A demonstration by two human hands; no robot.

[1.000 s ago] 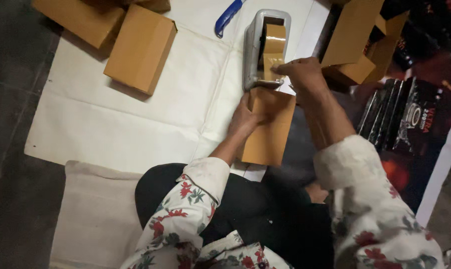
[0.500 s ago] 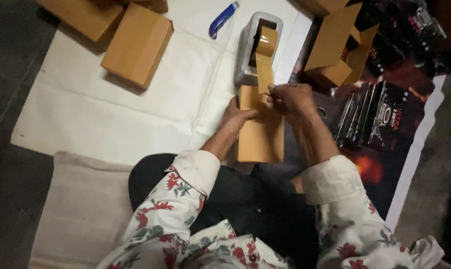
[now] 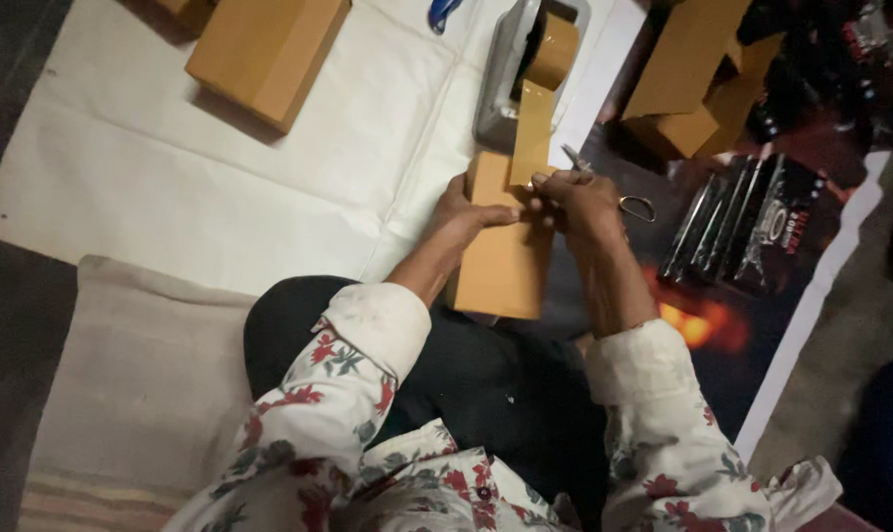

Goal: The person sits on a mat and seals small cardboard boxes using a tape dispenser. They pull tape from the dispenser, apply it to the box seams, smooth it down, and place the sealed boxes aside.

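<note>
Nearest, the left hand presses the flat brown cardboard box lying on the white floor sheet. The right hand pinches a strip of brown tape over it. Beyond stand the grey tape dispenser, metal scissors, and another closed brown cardboard box.

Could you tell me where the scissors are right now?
In the head view, the scissors lie right of centre, just beyond the right hand, beside the tape dispenser.
</note>
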